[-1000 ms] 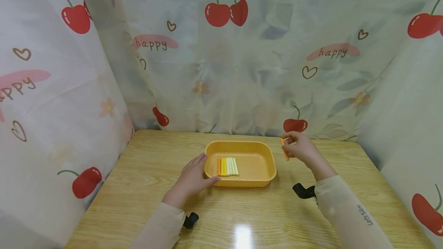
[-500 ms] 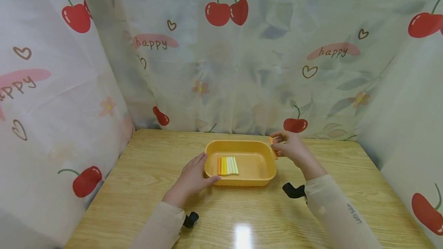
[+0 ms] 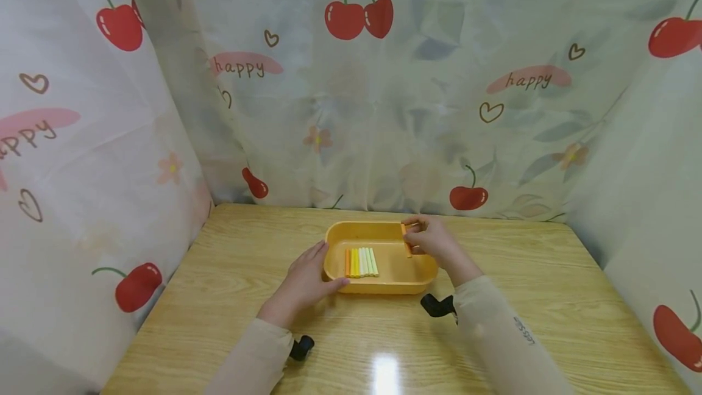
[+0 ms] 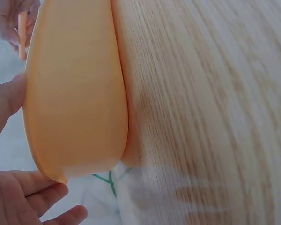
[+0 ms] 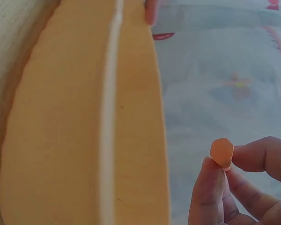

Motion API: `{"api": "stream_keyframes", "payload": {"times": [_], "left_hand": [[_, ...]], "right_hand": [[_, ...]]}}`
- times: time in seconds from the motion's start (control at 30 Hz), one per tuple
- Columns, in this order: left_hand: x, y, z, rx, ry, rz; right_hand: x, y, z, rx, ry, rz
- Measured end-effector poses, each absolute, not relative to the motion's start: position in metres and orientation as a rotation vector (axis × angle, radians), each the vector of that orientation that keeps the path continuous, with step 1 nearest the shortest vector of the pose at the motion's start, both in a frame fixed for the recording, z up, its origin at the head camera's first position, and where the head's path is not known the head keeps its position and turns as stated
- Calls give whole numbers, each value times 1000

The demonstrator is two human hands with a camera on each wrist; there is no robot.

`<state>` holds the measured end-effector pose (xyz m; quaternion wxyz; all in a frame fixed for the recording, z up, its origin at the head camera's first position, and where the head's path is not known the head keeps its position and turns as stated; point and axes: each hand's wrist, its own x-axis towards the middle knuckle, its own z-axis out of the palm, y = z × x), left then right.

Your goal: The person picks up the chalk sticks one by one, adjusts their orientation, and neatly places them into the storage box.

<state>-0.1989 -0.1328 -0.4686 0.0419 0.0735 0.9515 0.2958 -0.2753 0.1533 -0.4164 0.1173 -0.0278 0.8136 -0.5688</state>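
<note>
A shallow yellow-orange plastic box [image 3: 392,289] stands on the wooden table. Inside, toward its left end, a row of slim sticks [image 3: 361,263] lies side by side, orange through yellow and white to pale green. My left hand [image 3: 304,279] holds the box's left end, thumb on the front rim and fingers round the far corner. Over the right half, my right hand [image 3: 436,245] pinches one orange stick [image 3: 406,241] between thumb and fingers. The right wrist view shows that stick's six-sided end [image 5: 221,152], raised above the rim.
The light wooden table [image 3: 219,297] surrounds the box. Behind it hangs a cherry-printed curtain [image 3: 351,108], with more curtain on both sides. A black wrist mount [image 3: 437,305] juts from the right sleeve, and another [image 3: 301,348] from the left sleeve.
My right hand has moved left with the orange stick, from beside the box to over its right half. The left hand has stayed at the left end.
</note>
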Motion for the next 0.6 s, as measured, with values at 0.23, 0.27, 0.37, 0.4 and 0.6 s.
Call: {"api": "stream_keyframes", "payload": {"times": [0.23,0.27,0.37,0.4,0.6], "left_hand": [[-200,-132,-470,218,2919,905],[-200,-133,-470,218,2920,906],[-200,-133,-470,220,2923,902],[-200,-133,-470,217,2922,904],[-200,-133,-470,214,2918,890]], "right_hand": [[-282,135,-439,-73,2316,-1692],[-282,133,-442,-62,2310,-1692],[-283,125,-449,-31,2323,-1670],[-284,123,-451,-15,2329,-1665],[-287,113,-461,33,2389,-1585]]}}
